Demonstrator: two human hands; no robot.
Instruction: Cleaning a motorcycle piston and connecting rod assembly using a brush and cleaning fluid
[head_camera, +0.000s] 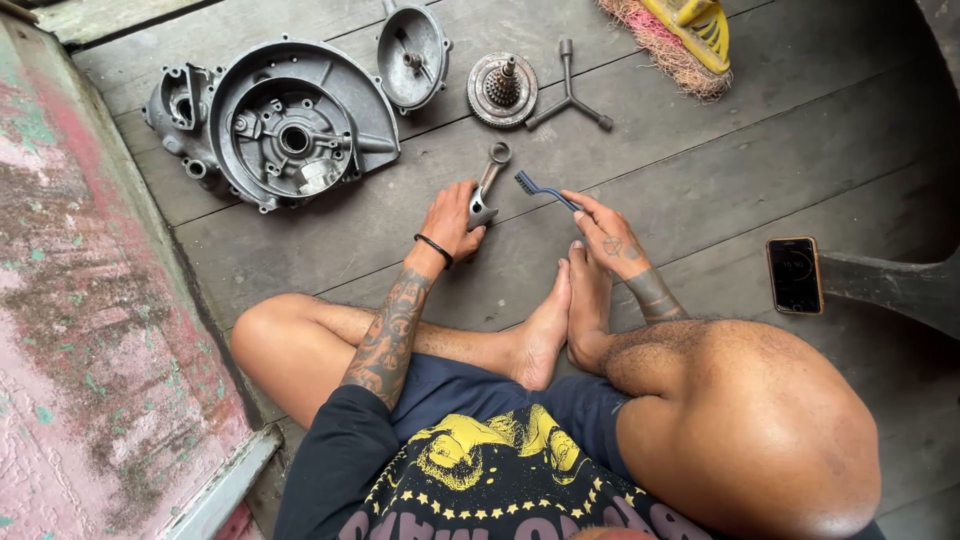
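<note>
Lying around the large engine case (285, 125): one round cover (412, 55), one gear cluster (502, 90), one three-way socket wrench (570, 95), one connecting rod (485, 185), one small brush (545, 190), one phone (795, 274), one broom (680, 35).

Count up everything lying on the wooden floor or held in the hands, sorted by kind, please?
Engine casing parts: 2, a large cover and a small cover
Gear part: 1
Three-armed wrench: 1
Connecting rod, in left hand: 1
Brushes: 2, blue one in right hand, yellow one
Phone: 1
Total: 8
</note>
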